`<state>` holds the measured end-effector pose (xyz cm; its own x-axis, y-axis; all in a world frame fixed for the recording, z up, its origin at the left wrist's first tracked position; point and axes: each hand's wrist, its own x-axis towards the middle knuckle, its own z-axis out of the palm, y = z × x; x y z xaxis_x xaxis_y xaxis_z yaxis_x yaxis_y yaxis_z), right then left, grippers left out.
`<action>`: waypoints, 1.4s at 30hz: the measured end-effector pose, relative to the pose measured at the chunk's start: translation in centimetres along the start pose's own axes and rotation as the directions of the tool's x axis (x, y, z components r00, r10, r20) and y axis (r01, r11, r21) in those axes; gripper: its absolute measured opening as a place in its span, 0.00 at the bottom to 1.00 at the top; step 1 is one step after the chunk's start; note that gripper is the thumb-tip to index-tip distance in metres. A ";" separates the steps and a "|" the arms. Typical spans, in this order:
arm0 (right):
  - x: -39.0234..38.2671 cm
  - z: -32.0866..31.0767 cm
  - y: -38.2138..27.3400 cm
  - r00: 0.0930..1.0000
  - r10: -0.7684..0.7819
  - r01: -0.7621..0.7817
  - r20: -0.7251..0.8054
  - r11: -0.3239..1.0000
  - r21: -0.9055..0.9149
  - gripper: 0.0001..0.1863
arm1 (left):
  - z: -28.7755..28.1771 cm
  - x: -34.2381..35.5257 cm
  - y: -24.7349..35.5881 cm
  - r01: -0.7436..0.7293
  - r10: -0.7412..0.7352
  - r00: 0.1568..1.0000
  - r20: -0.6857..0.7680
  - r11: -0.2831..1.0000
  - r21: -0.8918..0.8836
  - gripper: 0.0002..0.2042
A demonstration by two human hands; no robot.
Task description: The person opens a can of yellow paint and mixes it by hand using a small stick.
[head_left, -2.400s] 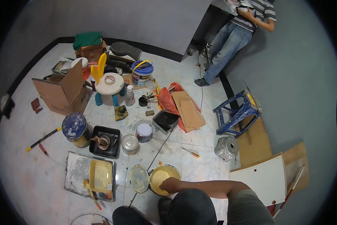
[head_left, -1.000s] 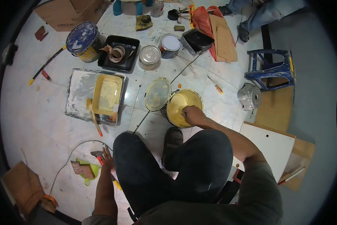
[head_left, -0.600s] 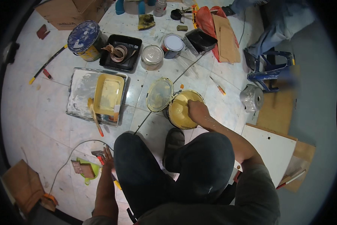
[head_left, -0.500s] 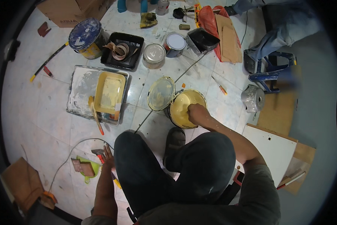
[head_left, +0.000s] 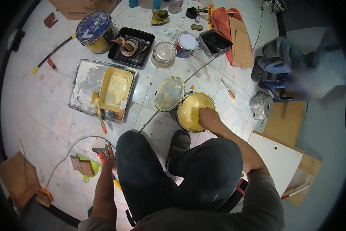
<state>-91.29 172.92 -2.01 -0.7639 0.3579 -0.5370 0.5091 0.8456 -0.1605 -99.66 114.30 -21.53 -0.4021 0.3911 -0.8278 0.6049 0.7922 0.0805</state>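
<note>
My right hand (head_left: 208, 118) is closed over the inner side of a bucket of pale yellow paint (head_left: 194, 104). What its fingers hold, if anything, is hidden beneath the hand. A paint-smeared round lid (head_left: 169, 94) leans at the bucket's left rim. My left hand (head_left: 109, 157) rests beside my left knee with its fingers stretched out. Next to those fingers lies a scraper with a red handle (head_left: 101, 157), at the edge of a lime-green dustpan (head_left: 91, 173). Further off, a paintbrush (head_left: 98, 111) lies across a grey tray (head_left: 80, 92), beside a yellow paint tub (head_left: 116, 88).
Beyond the bucket stand a metal can (head_left: 164, 53), a blue-rimmed can (head_left: 186, 41), a black tray (head_left: 138, 38) and a blue-lidded pail (head_left: 94, 30). A screwdriver (head_left: 229, 91) lies at right. A person's blurred leg (head_left: 315, 61) is by a blue stool (head_left: 273, 85).
The other person's leg and a blurred part of them have shifted lower at the right. My view has tilted slightly. My right hand stays at the bucket, my left by the knee.
</note>
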 end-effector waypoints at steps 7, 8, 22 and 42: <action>0.8 -1.9 0.0 0.987 -0.041 -0.002 -0.156 0.964 -0.266 0.11 | -3.0 -0.1 2.1 -0.002 0.003 0.991 0.136 1.000 -0.004 0.35; 0.3 -1.7 -0.2 1.000 0.013 -0.020 -0.026 0.959 -0.284 0.10 | -2.8 0.1 1.8 0.031 -0.025 0.988 0.151 0.999 -0.038 0.35; -2.2 -0.3 -1.5 0.953 0.126 -0.059 0.275 0.969 -0.239 0.14 | -4.2 0.4 2.4 0.028 -0.013 0.980 0.198 0.997 -0.072 0.43; 1.3 -1.1 -0.5 0.983 0.095 -0.115 -0.158 0.986 -0.121 0.10 | -4.0 -0.7 2.4 0.012 -0.005 0.998 0.062 0.994 -0.111 0.39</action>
<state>-92.98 173.40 -1.77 -0.7652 0.4948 -0.4118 0.5415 0.8407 0.0039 -100.68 117.78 -18.53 -0.3619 0.3578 -0.8608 0.5203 0.8437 0.1320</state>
